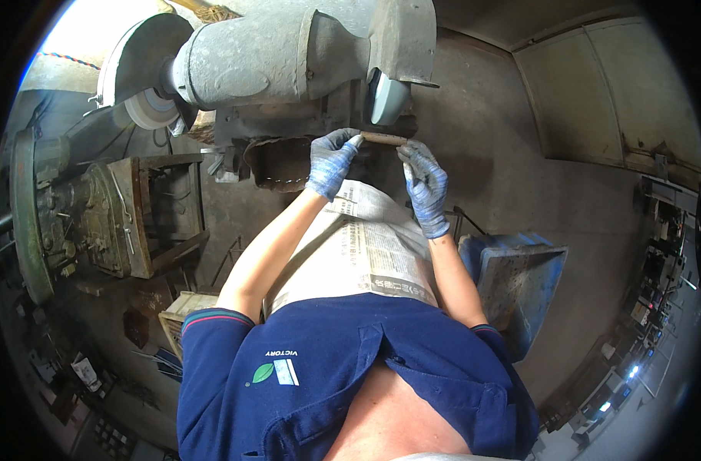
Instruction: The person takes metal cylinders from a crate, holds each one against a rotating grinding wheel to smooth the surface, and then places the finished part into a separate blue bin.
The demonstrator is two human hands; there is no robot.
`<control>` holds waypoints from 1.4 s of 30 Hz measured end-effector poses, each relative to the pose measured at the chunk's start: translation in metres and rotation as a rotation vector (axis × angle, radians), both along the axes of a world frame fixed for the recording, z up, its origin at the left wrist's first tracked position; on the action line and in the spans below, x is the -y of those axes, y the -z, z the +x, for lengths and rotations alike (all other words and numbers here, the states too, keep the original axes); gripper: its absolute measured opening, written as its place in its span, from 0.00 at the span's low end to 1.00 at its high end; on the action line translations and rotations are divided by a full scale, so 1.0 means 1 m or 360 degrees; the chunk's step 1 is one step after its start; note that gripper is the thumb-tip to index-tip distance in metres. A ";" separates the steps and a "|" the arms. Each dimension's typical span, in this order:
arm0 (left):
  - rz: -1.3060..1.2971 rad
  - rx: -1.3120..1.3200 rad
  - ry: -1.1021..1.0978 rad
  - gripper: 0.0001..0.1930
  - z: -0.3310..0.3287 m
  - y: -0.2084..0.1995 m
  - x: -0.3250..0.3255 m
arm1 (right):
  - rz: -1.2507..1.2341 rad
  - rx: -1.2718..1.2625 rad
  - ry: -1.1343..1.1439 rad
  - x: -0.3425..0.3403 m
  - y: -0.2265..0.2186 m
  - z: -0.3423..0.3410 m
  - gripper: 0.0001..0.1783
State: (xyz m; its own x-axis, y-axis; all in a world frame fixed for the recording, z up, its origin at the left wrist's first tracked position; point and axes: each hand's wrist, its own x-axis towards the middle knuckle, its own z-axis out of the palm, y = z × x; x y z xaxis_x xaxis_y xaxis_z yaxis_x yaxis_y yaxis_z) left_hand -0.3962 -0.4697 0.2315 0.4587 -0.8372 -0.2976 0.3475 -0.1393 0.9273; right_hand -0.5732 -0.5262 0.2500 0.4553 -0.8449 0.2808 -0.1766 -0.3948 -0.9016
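Both my hands, in blue-and-grey work gloves, hold a short brownish rod [384, 139] level between them. At its left end my left hand [334, 161] pinches it with thumb and fingers. My right hand [425, 184] grips the right end with its fingers closed. Just above the rod is the pale grinding wheel [389, 100] on the right side of a grey bench grinder [246, 61]; a small gap shows between rod and wheel. A second, whitish wheel [151, 110] sits under the guard on the grinder's left.
Printed paper [358, 253] covers my lap. A dark trough [277, 165] lies under the grinder. At my right stands a blue, worn bin [519, 284]. Heavy machinery [89, 219] fills the left side, with a wooden crate [183, 313] nearer me. Metal panels [604, 88] stand at the far right.
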 end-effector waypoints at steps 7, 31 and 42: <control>0.0057 0.0083 -0.0032 0.07 -0.007 -0.008 0.019 | 0.0255 0.0107 0.0114 0.014 0.001 -0.001 0.10; -0.0116 0.0008 -0.0146 0.07 0.027 -0.012 -0.007 | 0.0440 0.0415 0.0005 -0.006 -0.007 0.040 0.11; -0.0359 0.0172 0.0038 0.10 0.005 -0.094 -0.057 | -0.0389 0.0278 -0.0118 -0.055 -0.076 0.002 0.20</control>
State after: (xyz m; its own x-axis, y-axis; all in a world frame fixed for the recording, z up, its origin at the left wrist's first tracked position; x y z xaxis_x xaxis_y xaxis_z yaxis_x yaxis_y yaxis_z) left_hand -0.3912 -0.4124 0.3254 0.4571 -0.8879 -0.0522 0.2436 0.0685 0.9674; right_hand -0.5710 -0.4710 0.3257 0.4400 -0.7090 0.5511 0.0102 -0.6098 -0.7925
